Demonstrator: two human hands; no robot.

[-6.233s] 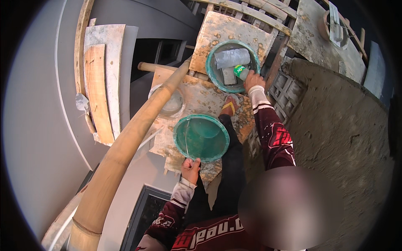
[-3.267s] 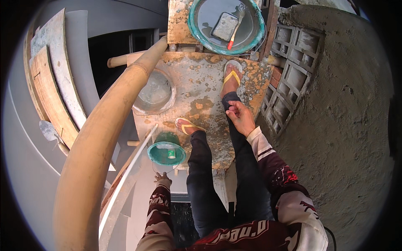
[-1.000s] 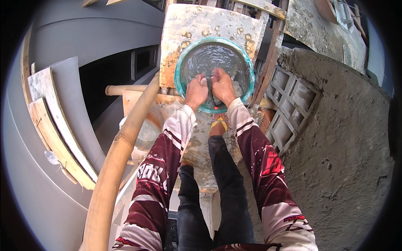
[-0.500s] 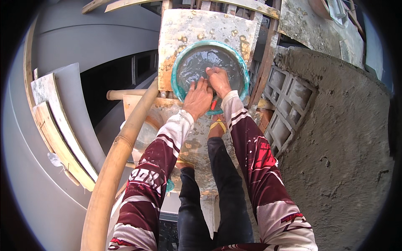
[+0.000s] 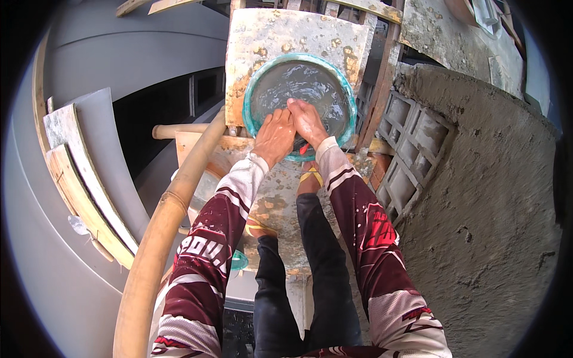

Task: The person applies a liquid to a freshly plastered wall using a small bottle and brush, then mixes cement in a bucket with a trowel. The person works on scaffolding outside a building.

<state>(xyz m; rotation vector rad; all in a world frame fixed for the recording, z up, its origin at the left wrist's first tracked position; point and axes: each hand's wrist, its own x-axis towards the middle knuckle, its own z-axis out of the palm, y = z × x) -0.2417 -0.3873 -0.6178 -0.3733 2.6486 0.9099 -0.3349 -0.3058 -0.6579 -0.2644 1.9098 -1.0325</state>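
A round teal basin (image 5: 353, 110) of grey, rippling water (image 5: 301, 80) stands in front of me. Over its near part, my left hand (image 5: 276, 134) and my right hand (image 5: 307, 121) are pressed side by side, both wet. The left hand's fingers lie stretched forward against the right hand. My right hand is closed, its fingers curled inward and its thumb side toward the left hand; whatever may be inside is hidden. Beside the right wrist, a small red object (image 5: 304, 148) shows at the basin's near edge; its kind cannot be made out.
The basin rests on a stained board (image 5: 239, 71). A thick bamboo pole (image 5: 170, 209) slants along my left, near wooden planks (image 5: 89, 191). At right are a grey lattice block (image 5: 415, 143) and a rough mortar surface (image 5: 483, 221). My sandalled feet (image 5: 308, 182) stand on a narrow platform.
My left hand has shifted slightly up and left, its fingers less spread. My right hand has turned and drawn slightly back, so the two hands now press together.
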